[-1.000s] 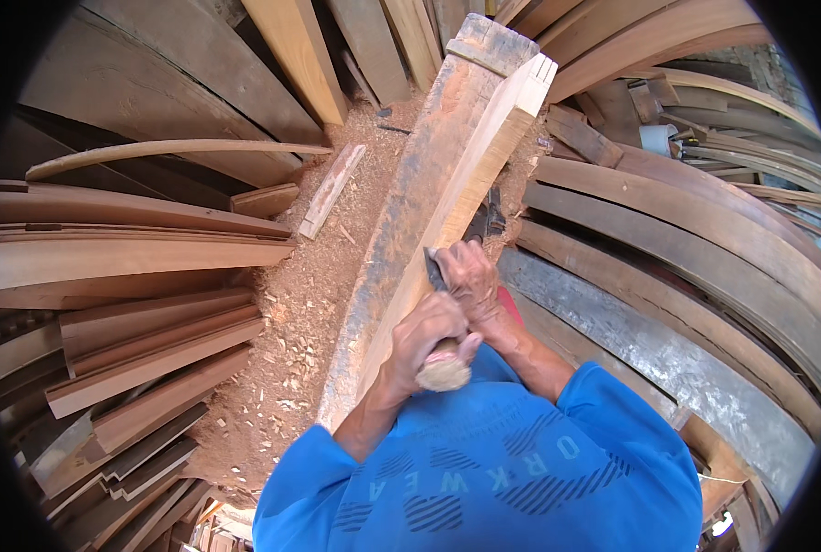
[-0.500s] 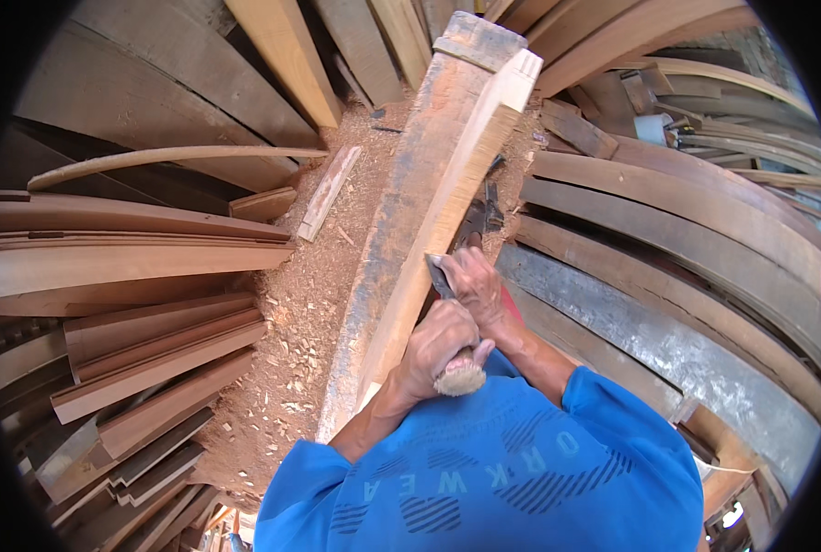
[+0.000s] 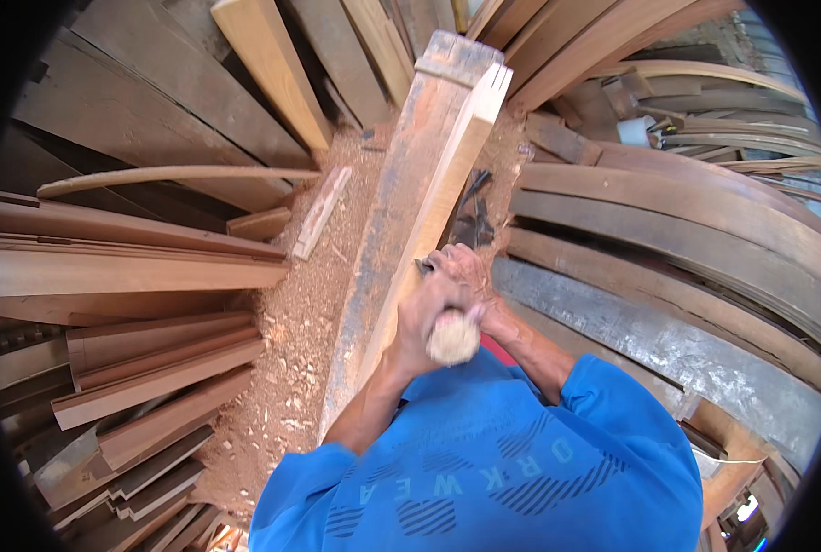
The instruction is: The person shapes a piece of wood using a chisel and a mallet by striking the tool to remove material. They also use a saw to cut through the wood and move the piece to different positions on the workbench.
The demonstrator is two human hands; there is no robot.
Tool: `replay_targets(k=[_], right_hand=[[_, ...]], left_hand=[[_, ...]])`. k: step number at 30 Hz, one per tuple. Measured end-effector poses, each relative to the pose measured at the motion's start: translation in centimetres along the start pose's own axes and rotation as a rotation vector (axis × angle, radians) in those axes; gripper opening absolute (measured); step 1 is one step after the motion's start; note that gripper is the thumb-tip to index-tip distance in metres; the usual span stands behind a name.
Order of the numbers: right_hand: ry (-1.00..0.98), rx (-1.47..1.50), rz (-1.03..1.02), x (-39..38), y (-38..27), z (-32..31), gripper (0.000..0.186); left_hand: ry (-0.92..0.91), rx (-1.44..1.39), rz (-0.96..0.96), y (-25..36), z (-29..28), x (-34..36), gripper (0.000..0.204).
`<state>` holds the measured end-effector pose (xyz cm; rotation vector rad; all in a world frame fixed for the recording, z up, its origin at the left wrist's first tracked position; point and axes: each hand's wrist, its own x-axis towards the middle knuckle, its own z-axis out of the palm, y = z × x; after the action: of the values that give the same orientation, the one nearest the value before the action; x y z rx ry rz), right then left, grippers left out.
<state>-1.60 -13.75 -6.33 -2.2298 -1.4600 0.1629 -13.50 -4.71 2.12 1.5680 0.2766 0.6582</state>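
Observation:
My left hand (image 3: 422,308), a little blurred, is wrapped round the handle of a chisel (image 3: 454,338), whose pale, worn butt points up toward me. Ahead of it, my right hand (image 3: 463,269) closes round the chisel's blade end; only a bit of dark metal shows by the fingers. That metal meets the right edge of a long, light timber (image 3: 440,198), with narrow slots cut in its far end. The timber lies lengthwise on a thick, weathered plank (image 3: 399,175). My hands cover most of the blade.
Wood shavings (image 3: 300,354) cover the ground left of the plank, with a loose offcut (image 3: 322,212) among them. Dark tools (image 3: 473,213) lie just right of the timber. Stacked boards (image 3: 162,273) crowd the left; more long boards (image 3: 650,216) and a whitish plank (image 3: 650,336) fill the right.
The chisel handle has tipped up, so its butt faces me more, and less blade shows. Both hands have stayed closed on it. The whole view has shifted slightly.

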Motion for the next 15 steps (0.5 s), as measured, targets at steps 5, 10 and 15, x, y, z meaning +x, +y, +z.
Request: replay_targets(k=[5, 10, 15], right_hand=[[0.199, -0.394, -0.022, 9.5, 6.6, -4.4, 0.013], [0.264, -0.323, 0.01, 4.9, 5.8, 1.3, 0.018], [0.037, -0.11, 0.023, 3.0, 3.5, -0.1, 0.014]], left_hand=[[-0.105, -0.024, 0.361, -2.5, 1.1, 9.8, 0.023], [-0.036, -0.101, 0.261, -5.2, 1.2, 3.9, 0.022], [-0.027, -0.085, 0.094, -2.1, 0.7, 3.5, 0.023]])
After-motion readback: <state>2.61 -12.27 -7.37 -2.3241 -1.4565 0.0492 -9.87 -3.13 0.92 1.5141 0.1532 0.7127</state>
